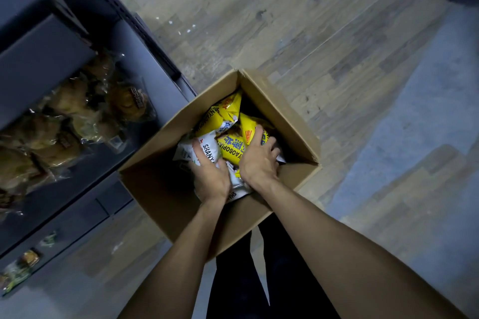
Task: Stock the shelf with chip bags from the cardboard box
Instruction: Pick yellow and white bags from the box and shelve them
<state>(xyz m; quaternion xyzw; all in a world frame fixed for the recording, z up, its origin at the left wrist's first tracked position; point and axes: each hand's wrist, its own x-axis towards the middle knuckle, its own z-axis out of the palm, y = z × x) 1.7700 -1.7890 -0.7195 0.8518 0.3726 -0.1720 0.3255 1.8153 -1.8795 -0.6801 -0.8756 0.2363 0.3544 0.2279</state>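
Two hands [211,176] [258,160] gripping chip bags [230,149], one box [160,184].

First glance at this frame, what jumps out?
The open brown cardboard box on the wood-pattern floor, mid-frame, with bright yellow chip bags and white chip bags piled inside. Both bare arms reach into it: the left hand grips a white bag, the right hand grips a yellow one. At left, the dark metal shelf holds clear-wrapped brown pastries.
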